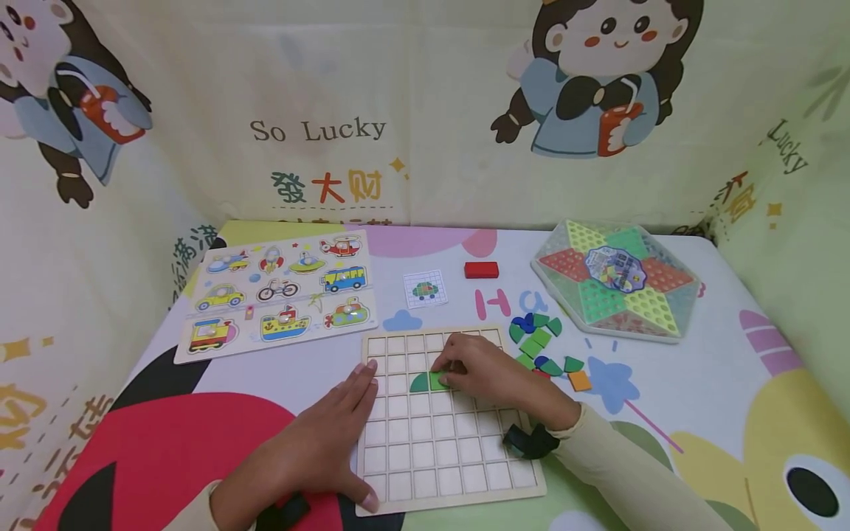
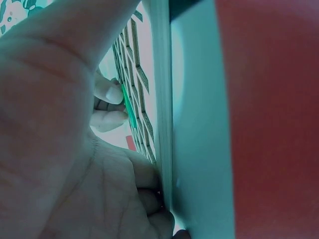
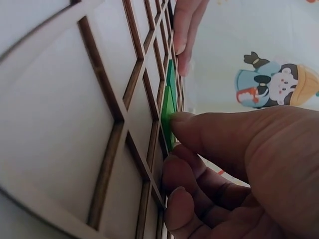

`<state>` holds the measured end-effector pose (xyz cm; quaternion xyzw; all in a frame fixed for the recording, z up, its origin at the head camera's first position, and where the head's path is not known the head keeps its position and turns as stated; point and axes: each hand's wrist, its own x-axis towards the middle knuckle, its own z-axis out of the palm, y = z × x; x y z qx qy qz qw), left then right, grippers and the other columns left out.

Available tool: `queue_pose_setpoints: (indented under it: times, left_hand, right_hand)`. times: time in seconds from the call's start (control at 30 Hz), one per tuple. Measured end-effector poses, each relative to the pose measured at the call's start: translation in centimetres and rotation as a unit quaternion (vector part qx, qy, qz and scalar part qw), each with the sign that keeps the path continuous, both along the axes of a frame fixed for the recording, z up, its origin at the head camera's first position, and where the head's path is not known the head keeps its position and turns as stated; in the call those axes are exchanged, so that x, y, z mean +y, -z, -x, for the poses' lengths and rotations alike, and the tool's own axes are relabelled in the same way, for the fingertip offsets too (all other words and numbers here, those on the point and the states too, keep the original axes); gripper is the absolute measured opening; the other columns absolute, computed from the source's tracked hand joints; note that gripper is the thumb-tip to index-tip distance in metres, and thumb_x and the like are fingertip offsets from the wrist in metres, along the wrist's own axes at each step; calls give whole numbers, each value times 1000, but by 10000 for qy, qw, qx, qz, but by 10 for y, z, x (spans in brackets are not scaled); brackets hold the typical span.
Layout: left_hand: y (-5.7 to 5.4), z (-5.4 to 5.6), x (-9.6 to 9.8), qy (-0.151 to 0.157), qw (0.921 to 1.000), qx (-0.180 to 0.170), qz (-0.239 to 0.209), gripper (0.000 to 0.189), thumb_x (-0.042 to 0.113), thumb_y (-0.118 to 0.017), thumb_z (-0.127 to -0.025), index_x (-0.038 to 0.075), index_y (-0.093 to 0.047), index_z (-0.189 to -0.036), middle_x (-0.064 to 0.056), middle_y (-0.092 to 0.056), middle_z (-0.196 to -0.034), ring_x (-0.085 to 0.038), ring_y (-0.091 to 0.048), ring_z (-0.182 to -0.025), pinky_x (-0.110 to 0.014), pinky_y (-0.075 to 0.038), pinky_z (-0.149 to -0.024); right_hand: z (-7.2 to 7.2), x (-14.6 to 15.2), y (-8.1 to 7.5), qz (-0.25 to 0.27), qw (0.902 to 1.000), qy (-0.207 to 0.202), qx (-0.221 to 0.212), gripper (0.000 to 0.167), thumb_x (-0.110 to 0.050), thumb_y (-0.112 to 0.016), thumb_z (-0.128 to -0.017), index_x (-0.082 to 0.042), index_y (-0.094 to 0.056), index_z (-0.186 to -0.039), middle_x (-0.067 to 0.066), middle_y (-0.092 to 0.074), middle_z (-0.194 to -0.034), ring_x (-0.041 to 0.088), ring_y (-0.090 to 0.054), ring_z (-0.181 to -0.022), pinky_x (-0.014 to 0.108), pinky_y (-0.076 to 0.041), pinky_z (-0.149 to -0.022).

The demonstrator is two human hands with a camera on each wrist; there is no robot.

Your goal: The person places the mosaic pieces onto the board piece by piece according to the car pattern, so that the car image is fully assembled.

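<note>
A wooden grid board (image 1: 399, 459) lies before me, divided into square cells. My left hand (image 1: 319, 435) rests along its left edge, fingers extended up the side and the thumb at the near left corner. Over the board's middle, my right hand (image 1: 485, 372) pinches a bright green square tile (image 1: 435, 380) at a cell. Directly left of that tile sits a darker green quarter-round tile (image 1: 420, 383). In the right wrist view, the thumb presses the green tile (image 3: 169, 112) and the other fingers curl close to the grid.
Loose green, blue, red and orange tiles (image 1: 541, 338) lie right of the board. Behind it are a pattern card (image 1: 434, 279) and a red block (image 1: 481, 270). A vehicle puzzle board (image 1: 249, 299) stands back left, a hexagonal clear box (image 1: 558, 295) back right.
</note>
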<state>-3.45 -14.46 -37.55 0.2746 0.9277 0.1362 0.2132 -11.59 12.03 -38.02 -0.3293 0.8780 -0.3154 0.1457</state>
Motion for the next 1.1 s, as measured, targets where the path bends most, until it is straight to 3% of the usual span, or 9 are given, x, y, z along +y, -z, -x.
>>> queue_pose_setpoints:
  times: [0.37, 0.73, 1.1]
  left_hand:
    - [-1, 0, 1, -28, 9999, 100, -24, 133, 73, -78, -54, 1, -26, -152, -12, -8, -162, -33, -6, -146, -52, -28, -110]
    - [-1, 1, 0, 33, 10000, 50, 4, 133, 74, -77, -54, 2, -24, -153, -11, -6, -162, -32, -4, -147, -52, -27, -111]
    - [0, 1, -1, 71, 9999, -8, 78, 134, 75, -76, -54, 3, -23, -153, -12, -5, -162, -32, -3, -147, -52, -25, -112]
  right_hand:
    - [1, 6, -4, 141, 9997, 177, -116, 18, -8, -68, -92, -11, -73, -109, -8, -65, -99, 7, -57, -89, 26, -50, -77]
    - [5, 30, -11, 862, 9950, 501, 99, 15, -6, -67, -92, -5, -72, -107, -5, -64, -87, 12, -53, -74, 25, -47, -63]
    - [5, 54, -8, 792, 9918, 967, 275, 16, -5, -67, -92, -5, -72, -107, -4, -66, -91, 13, -55, -74, 27, -49, -65]
